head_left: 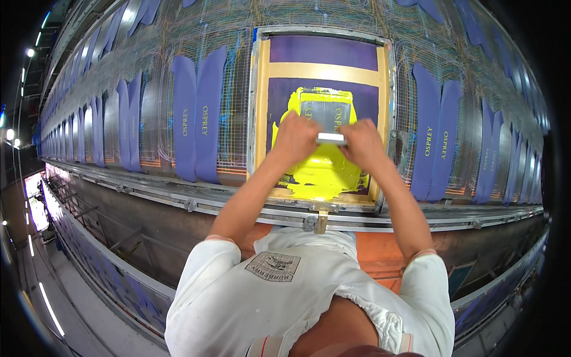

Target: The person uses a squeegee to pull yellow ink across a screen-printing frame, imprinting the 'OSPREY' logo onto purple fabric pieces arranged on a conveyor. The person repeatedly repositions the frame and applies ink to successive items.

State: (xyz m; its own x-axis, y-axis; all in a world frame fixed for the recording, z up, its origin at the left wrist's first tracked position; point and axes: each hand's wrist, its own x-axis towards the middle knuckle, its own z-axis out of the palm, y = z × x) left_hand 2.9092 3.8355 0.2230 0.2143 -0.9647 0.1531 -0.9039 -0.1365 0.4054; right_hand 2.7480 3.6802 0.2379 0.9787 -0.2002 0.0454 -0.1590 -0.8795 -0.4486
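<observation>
Both of my hands grip a squeegee [331, 138] with a pale bar across its top. My left hand [297, 141] is closed round its left end, and my right hand [361, 144] is closed round its right end. Under it lies a rectangular printing screen [257, 110] with a metal frame and dark purple mesh. Bright yellow ink [324, 178] is thickest on the near half of the mesh. Beyond the squeegee, the grey stencil window [321, 110] shows lettering, with yellow ink round it. My hands hide the ends of the squeegee.
Pairs of purple fabric pieces [196, 119] lie along the long table on both sides of the screen, others [437, 137] at right. A metal rail [148, 184] with stops runs along the near edge. A brass-coloured bracket [322, 221] sits at the screen's near side.
</observation>
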